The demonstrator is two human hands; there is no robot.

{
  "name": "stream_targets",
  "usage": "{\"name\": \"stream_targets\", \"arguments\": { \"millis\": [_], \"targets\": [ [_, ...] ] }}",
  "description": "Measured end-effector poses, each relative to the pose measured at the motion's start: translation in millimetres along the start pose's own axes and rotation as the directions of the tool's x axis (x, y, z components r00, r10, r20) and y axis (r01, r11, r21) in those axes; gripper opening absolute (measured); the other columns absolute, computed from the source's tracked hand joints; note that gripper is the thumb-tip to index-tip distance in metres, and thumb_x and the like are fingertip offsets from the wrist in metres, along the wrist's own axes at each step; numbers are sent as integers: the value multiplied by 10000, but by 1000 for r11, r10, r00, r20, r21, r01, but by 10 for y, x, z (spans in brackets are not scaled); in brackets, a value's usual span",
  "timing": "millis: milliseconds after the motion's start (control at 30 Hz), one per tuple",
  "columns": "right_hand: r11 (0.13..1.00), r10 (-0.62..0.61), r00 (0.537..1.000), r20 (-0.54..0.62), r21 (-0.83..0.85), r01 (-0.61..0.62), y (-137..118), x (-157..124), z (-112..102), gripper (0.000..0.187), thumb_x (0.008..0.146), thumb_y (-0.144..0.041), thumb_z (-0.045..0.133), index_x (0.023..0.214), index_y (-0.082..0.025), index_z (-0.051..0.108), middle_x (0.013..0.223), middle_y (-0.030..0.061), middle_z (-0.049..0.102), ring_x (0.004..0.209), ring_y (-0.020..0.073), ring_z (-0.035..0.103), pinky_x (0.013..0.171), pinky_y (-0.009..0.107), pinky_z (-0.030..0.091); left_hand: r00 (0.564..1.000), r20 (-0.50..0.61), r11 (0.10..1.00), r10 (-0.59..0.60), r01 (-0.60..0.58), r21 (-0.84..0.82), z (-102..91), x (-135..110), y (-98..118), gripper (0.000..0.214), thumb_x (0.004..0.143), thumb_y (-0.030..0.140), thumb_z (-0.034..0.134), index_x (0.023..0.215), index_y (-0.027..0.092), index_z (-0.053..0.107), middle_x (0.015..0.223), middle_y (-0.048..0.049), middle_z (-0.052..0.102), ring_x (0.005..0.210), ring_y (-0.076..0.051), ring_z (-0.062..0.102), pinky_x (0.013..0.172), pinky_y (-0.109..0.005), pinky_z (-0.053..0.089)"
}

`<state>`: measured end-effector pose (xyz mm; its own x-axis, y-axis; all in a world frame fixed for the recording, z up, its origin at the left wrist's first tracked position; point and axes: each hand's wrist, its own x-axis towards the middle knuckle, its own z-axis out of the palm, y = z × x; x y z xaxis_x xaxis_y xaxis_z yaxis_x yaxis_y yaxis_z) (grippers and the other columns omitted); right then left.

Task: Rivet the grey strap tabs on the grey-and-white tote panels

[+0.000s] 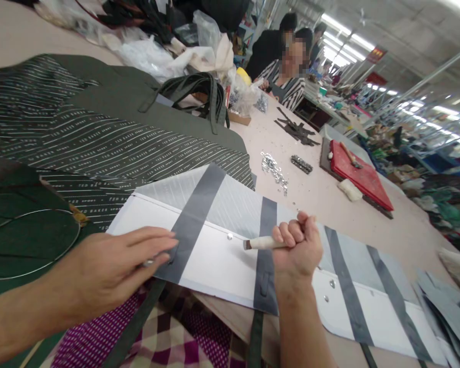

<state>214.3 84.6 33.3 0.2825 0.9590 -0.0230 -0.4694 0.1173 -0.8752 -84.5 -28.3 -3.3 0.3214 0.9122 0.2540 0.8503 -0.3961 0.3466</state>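
My left hand (118, 263) rests at the left dark strip of a white bag panel (218, 260), fingers long and held close together. A small shiny metal piece (148, 262) glints between thumb and fingers; its kind is unclear. In a closed fist, my right hand (297, 245) grips a tool with a white wrapped handle (267, 243) and a brown and metal tip. That tip points left, over the panel near a round metal snap (230, 236). Dark straps hang from the panel's near edge.
A second white panel (329, 306) lies right. Dark printed pieces (138, 143) cover the left; coiled straps (199, 92) lie behind. Loose metal bits (274, 171) and a red board (362, 176) bearing a hammer (350, 155) are beyond. People (291, 76) stand at the far end.
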Motion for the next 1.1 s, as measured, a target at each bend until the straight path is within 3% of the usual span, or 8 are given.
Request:
{"name": "stream_targets", "arguments": {
  "millis": [100, 233, 433, 833, 1100],
  "targets": [
    [1000, 6, 999, -32, 15, -5, 184, 59, -111, 270, 869, -453, 621, 744, -223, 558, 461, -138, 213, 369, 62, 152, 412, 200, 257, 948, 137, 958, 286, -288, -6, 157, 545, 374, 353, 992, 221, 420, 1313, 224, 566, 1437, -30, 552, 933, -155, 708, 702, -252, 573],
    [1000, 20, 999, -49, -3, -20, 353, 112, -225, 274, 851, -446, 628, 723, -221, 536, 465, -138, 190, 380, 65, 121, 414, 199, 232, 908, 194, 921, 371, -386, 45, 368, 872, 516, 388, 947, 235, 527, 1332, 194, 539, 1415, -55, 569, 784, -173, 710, 601, -311, 570],
    [997, 67, 994, -88, 41, -64, 465, 107, -228, 213, 854, -390, 626, 756, -218, 547, 473, -136, 200, 391, 70, 143, 437, 194, 252, 906, 206, 917, 369, -391, 76, 500, 846, 437, 364, 977, 273, 490, 1319, 158, 538, 1345, -91, 605, 743, -160, 688, 572, -294, 525],
    [940, 206, 959, -192, 311, -140, 456, 61, -188, 152, 918, -235, 559, 786, -164, 586, 423, -123, 347, 342, 39, 312, 417, 154, 321, 906, 163, 911, 391, -405, 70, 567, 825, 408, 361, 976, 268, 462, 1313, 174, 554, 1368, -24, 604, 676, -154, 660, 496, -346, 487],
    [974, 94, 988, -125, 218, -65, 472, 63, -152, 125, 881, -243, 628, 783, -167, 610, 446, -135, 334, 336, 38, 288, 392, 150, 335, 906, 151, 917, 395, -399, 1, 614, 823, 383, 454, 917, 226, 498, 1359, 124, 524, 1419, -60, 567, 738, -179, 696, 494, -361, 527]
  ]
}}
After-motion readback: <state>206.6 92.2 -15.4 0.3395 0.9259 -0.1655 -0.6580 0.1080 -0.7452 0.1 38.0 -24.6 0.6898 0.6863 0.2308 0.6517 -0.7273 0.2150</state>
